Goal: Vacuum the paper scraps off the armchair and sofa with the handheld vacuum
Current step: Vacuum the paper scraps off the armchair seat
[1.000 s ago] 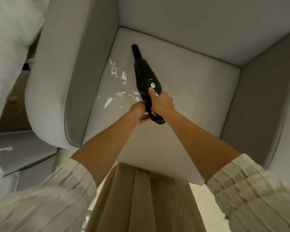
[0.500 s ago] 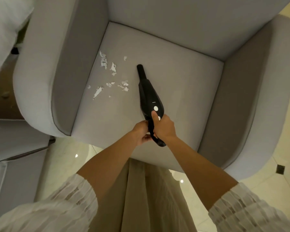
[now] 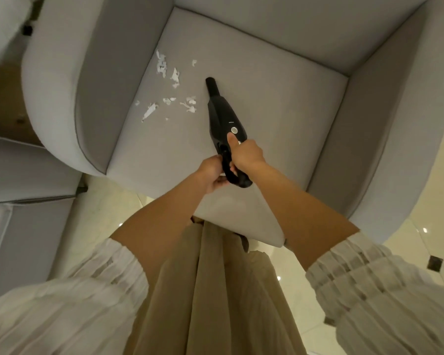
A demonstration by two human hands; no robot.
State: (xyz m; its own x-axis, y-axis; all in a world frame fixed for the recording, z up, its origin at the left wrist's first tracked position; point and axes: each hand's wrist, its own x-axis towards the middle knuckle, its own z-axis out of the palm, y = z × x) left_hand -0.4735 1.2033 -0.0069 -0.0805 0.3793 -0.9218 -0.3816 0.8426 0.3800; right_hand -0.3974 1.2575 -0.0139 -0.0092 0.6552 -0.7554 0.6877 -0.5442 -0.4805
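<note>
— One handheld vacuum (image 3: 222,116), black, is in your grip over the armchair (image 3: 280,116) seat, nozzle pointing away from you toward the backrest.

— Any writing on it?

— None you can read; only a round pale button and a small light mark on the body.

— Where are your hands?

— Your right hand (image 3: 245,156) is curled round the handle at the near end, thumb stretched forward and touching the body just below the button. Your left hand (image 3: 212,174) pinches the handle's lower loop from the left, fingers curled under it.

— And the scraps?

— About a dozen white paper scraps (image 3: 174,90) lie on the seat's left side, just left of the nozzle and well ahead of your hands; an exact count is uncertain, since some are tiny. Beside the armchair on your left stands one sofa (image 3: 23,180), on a glossy tiled floor (image 3: 420,242).
</note>
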